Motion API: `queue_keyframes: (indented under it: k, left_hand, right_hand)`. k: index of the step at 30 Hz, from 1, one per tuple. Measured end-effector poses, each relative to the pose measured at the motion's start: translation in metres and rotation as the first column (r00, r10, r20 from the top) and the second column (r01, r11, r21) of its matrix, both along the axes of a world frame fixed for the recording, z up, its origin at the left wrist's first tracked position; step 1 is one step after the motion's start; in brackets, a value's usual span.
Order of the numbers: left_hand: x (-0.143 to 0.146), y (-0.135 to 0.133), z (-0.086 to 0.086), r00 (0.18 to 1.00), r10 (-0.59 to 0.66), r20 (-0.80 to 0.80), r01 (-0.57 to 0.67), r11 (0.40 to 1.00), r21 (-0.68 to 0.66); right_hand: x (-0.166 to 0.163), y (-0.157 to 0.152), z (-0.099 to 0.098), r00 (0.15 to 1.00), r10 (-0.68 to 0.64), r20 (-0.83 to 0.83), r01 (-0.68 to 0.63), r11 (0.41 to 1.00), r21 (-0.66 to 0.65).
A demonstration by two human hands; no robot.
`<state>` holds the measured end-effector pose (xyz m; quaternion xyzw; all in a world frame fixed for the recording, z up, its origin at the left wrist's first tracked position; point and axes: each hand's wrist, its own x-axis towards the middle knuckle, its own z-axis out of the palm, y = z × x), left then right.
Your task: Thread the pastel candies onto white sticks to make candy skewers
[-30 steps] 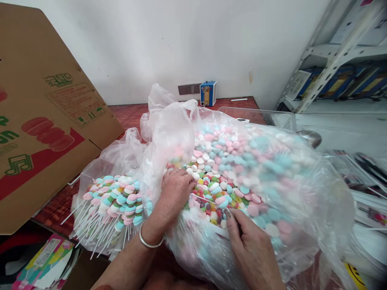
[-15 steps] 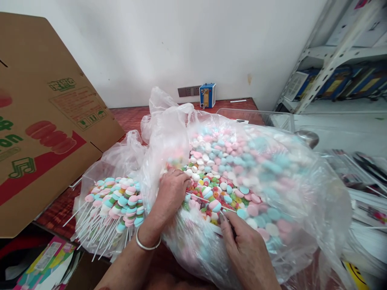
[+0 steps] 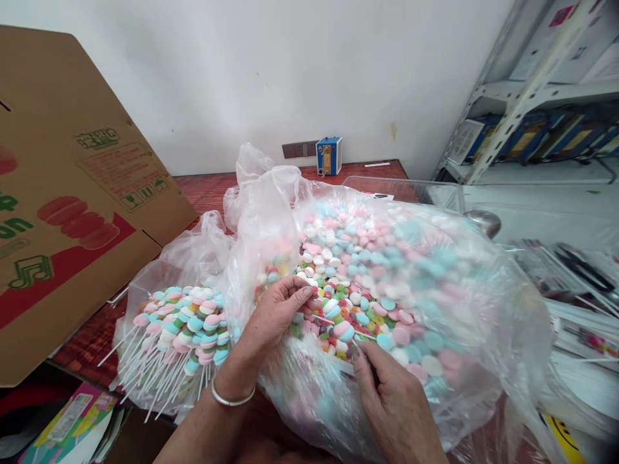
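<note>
A large clear plastic bag (image 3: 464,322) full of pastel marshmallow and gummy sweets on white sticks lies in front of me. My left hand (image 3: 273,309), with a silver bangle on the wrist, reaches into the bag's opening, its fingers pinched together among the colourful sweets (image 3: 338,303). My right hand (image 3: 391,393) rests on the bag's lower edge, its fingers closed on a white stick (image 3: 365,334) of one candy skewer. A smaller bag of finished candy skewers (image 3: 188,328) lies just left of my left wrist, sticks pointing toward me.
A big cardboard box flap (image 3: 72,193) stands at the left. The red-brown wooden table (image 3: 203,187) runs to a white wall with a blue device (image 3: 329,154). A clear plastic bin (image 3: 411,190) and metal shelving (image 3: 541,109) are at the right. Printed packaging (image 3: 68,425) lies lower left.
My left hand lifted slightly and turned, its fingers curling into a pinch among the sweets. My right hand stayed near the bag's edge on the stick.
</note>
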<state>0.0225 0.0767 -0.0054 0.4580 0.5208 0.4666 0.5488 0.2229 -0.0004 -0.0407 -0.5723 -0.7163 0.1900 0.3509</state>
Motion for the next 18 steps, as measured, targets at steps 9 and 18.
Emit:
queue_keyframes:
  k: [9,18]
  left_hand:
    - [-0.0015,-0.0016,0.0005,0.999,-0.017,0.030,0.018,0.999,-0.036]
    - [0.0000,-0.0045,0.0018,0.995,-0.094,0.017,0.093,0.996,0.014]
  right_hand:
    - [0.0024,-0.0026,-0.0011,1.000,0.019,-0.007,-0.019,0.998,-0.060]
    - [0.0022,-0.0020,0.0009,0.999,0.037,0.029,-0.036,0.997,-0.064]
